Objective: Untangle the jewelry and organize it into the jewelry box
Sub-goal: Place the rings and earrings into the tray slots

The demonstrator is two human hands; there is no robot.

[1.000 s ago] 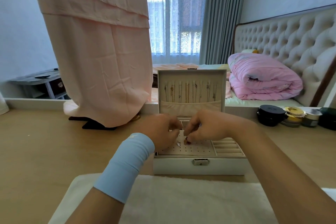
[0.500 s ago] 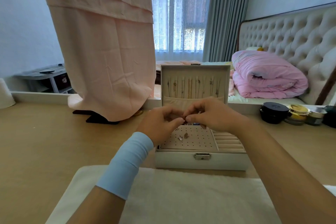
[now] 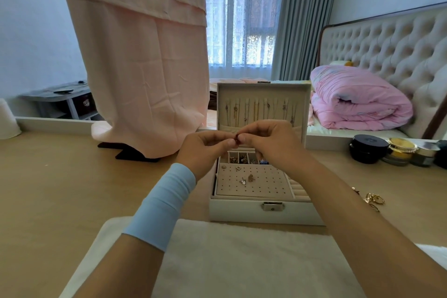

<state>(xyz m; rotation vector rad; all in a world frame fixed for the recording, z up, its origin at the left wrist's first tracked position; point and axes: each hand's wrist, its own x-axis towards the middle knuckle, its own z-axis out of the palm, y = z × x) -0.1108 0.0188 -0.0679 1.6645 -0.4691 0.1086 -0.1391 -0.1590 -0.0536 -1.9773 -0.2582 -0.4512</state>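
the left grip (image 3: 205,150) and right grip (image 3: 268,143) have risen from the perforated earring pad (image 3: 266,185) to the height of the lid (image 3: 263,94) pocket, fingertips now pinching a small dark red piece (image 3: 237,140). the pad's studs (image 3: 247,178) and the back compartments (image 3: 242,158) now lie uncovered.

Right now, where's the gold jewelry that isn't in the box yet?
In the head view, the gold jewelry lies on the wooden table, right of the jewelry box, beside the right forearm.
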